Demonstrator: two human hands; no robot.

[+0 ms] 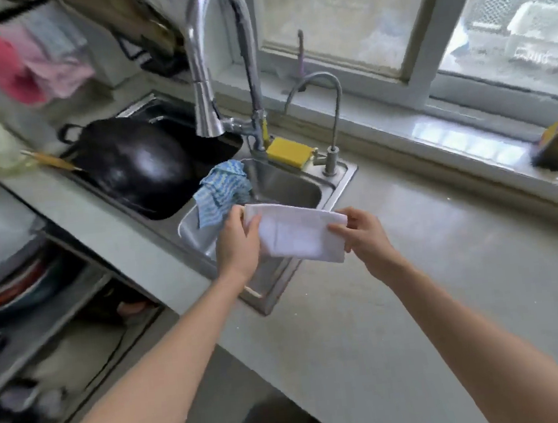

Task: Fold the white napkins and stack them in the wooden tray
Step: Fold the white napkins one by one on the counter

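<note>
You hold the folded white napkin point(298, 231) stretched between your two hands above the near corner of the small steel sink point(289, 189). Your left hand point(237, 241) pinches its left edge, and your right hand point(364, 233) pinches its right edge, fingers curled.

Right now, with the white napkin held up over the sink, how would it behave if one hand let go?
Probably floppy: the white napkin stays spread only because the left hand and right hand pinch opposite ends. Likely light, since fingertip pinches carry it. Released, it would probably droop towards the sink.
</note>
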